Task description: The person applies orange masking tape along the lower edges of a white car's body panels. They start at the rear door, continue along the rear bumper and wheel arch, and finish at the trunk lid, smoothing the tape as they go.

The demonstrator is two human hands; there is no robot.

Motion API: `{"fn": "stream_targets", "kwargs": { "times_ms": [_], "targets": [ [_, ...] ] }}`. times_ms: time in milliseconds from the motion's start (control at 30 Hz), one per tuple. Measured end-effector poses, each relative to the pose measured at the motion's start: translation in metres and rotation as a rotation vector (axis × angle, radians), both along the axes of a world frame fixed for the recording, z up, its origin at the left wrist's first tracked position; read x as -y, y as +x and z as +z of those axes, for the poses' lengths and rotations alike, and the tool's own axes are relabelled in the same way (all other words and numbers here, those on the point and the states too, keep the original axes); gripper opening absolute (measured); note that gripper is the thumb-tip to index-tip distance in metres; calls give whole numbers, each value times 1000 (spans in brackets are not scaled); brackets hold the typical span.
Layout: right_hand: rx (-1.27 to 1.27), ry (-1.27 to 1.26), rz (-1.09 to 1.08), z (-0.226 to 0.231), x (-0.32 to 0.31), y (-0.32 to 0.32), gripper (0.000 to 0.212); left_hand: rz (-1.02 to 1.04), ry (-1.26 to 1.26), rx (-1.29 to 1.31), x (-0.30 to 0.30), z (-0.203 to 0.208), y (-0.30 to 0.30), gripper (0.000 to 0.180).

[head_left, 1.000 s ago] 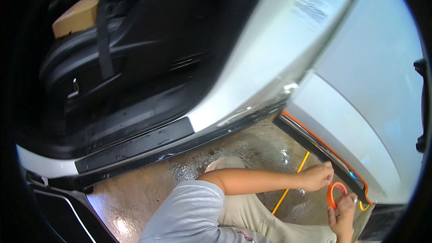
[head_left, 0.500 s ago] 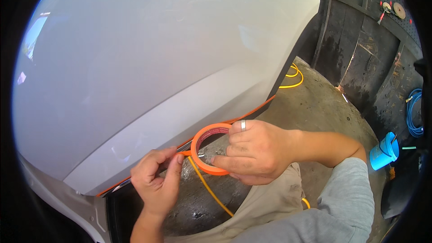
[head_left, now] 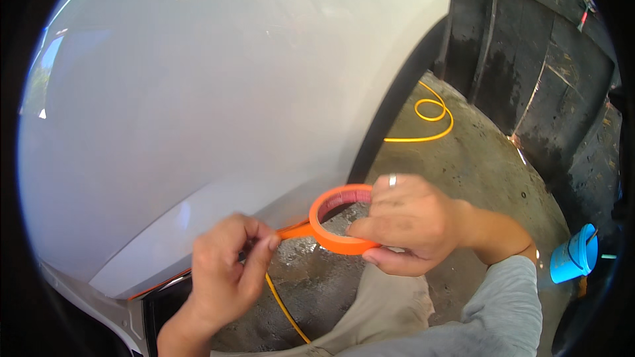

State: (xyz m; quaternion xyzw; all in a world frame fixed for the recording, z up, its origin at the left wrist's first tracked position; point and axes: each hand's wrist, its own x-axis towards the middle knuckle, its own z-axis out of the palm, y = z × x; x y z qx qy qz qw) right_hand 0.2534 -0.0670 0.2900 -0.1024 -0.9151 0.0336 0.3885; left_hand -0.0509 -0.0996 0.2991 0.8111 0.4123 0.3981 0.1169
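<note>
My right hand [head_left: 418, 226] grips a roll of orange masking tape [head_left: 345, 244], its fingers through the ring and thumb below. A short tape strip [head_left: 295, 231] runs from the roll to my left hand [head_left: 228, 266], where thumb and forefinger pinch its end. Both hands are just in front of the lower edge of a glossy silver-grey car door [head_left: 231, 106]. More orange tape [head_left: 161, 284] lines that lower edge at the left; my hands hide part of the edge.
A yellow hose [head_left: 433, 118] loops over the wet concrete floor [head_left: 476, 158] beyond the door, and another yellow length [head_left: 284, 307] lies below my left hand. At right stands a blue bucket [head_left: 567, 261]. Dark panels [head_left: 516, 59] form the wall behind.
The tape roll and my right hand have moved right, and the strip between my hands is longer. The view has shifted along the door; the blue bucket appears lower.
</note>
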Motion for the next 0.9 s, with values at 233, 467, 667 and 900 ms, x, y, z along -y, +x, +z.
{"fn": "stream_targets", "kwargs": {
  "times_ms": [233,467,667,900],
  "targets": [
    [74,-160,-318,-50,3,70,16,-45,-422,56,-10,-79,50,15],
    [391,-25,-260,-26,-22,99,22,89,-878,875,-35,-210,147,15],
    [645,172,-291,14,-54,96,21,164,-813,1321,-70,-249,208,18],
    [537,289,-158,61,-57,66,19,216,-707,1647,-87,-220,215,21]
  ]
}}
